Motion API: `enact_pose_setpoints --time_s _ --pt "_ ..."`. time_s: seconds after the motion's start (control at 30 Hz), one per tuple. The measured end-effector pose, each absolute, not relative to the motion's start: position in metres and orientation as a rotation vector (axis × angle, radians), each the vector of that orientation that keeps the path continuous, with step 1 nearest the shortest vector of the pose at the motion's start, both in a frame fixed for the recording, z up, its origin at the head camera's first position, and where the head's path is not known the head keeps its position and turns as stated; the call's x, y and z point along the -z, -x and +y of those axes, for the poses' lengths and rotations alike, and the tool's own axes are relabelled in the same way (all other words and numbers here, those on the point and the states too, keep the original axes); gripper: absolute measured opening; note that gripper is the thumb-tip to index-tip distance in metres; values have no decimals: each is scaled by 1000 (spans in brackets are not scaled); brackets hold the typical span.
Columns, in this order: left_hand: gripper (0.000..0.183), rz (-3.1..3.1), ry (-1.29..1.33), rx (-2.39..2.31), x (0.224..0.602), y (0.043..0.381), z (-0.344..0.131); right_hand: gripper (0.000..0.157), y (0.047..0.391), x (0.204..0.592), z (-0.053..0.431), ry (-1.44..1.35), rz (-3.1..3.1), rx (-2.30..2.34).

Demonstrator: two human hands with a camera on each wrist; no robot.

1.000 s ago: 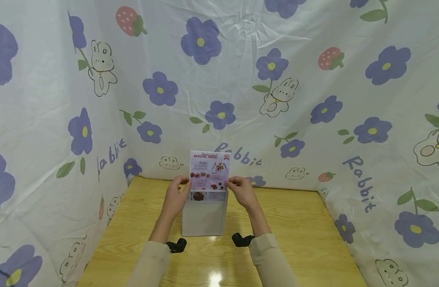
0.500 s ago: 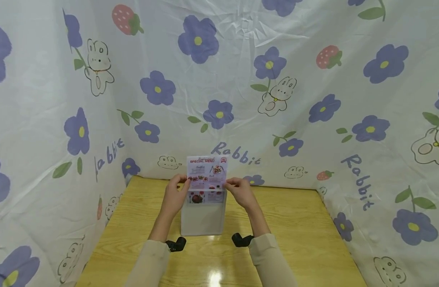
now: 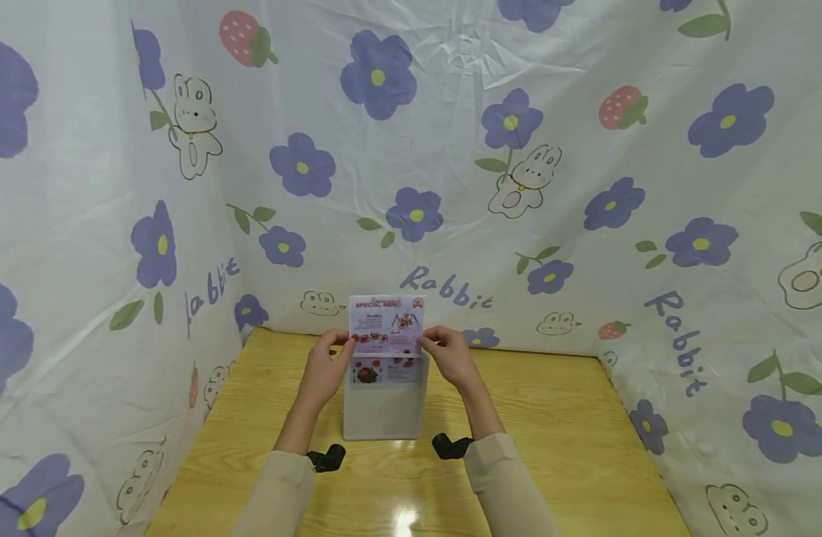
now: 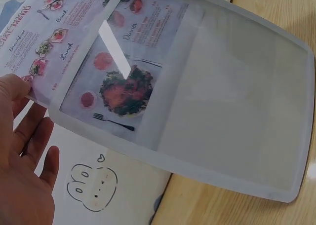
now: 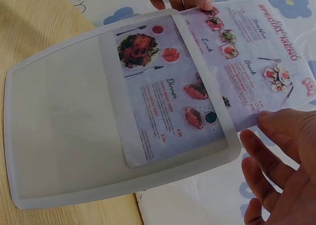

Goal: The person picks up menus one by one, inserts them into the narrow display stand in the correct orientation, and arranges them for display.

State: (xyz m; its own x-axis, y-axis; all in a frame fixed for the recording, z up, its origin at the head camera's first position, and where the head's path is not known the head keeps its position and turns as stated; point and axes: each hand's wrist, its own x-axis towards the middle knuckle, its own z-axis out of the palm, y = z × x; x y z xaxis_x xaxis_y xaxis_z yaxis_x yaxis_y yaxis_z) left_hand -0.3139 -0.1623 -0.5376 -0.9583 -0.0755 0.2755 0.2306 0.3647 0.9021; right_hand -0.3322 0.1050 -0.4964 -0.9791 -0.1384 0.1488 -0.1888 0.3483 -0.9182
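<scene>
A printed menu sheet (image 3: pixel 387 325) stands partly inside a white-framed clear sign holder (image 3: pixel 384 410), its lower part behind the clear front and its upper part sticking out of the top. My left hand (image 3: pixel 325 367) pinches the sheet's left edge just above the holder's rim. On the opposite edge, my right hand (image 3: pixel 450 358) pinches the sheet between thumb and fingers. In the right wrist view the sheet's lower edge (image 5: pixel 136 161) lies inside the frame, with the pale back panel (image 5: pixel 64 121) showing below it. The holder stands upright on the table.
The yellow wood table (image 3: pixel 545 432) carries the holder near its back edge. A white cloth (image 3: pixel 451 186) printed with purple flowers, rabbits and strawberries hangs behind and at both sides. A black wrist mount (image 3: pixel 327 458) sits on each wrist.
The menu sheet has slid down farther into the holder, so less of it sticks out above. Both hands keep their pinch on its edges; the head view shifts slightly.
</scene>
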Motion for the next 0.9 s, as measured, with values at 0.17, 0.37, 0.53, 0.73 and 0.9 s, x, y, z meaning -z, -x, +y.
enact_pose_setpoints --time_s 0.17,0.37,0.53,0.73,0.9 --pt "28 -2353 154 1651 534 315 -160 20 331 503 110 -321 -2555 -1763" --pt "31 -2339 129 1688 533 318 -159 18 329 508 113 -347 -2580 -1752" --pt "27 -2333 137 1659 535 320 -160 21 330 510 112 -345 -2607 -1742" --pt "24 -2353 176 1643 537 319 -162 20 334 505 108 -347 -2568 -1753" --pt "25 -2380 191 1643 539 318 -162 19 336 505 106 -348 -2540 -1748"
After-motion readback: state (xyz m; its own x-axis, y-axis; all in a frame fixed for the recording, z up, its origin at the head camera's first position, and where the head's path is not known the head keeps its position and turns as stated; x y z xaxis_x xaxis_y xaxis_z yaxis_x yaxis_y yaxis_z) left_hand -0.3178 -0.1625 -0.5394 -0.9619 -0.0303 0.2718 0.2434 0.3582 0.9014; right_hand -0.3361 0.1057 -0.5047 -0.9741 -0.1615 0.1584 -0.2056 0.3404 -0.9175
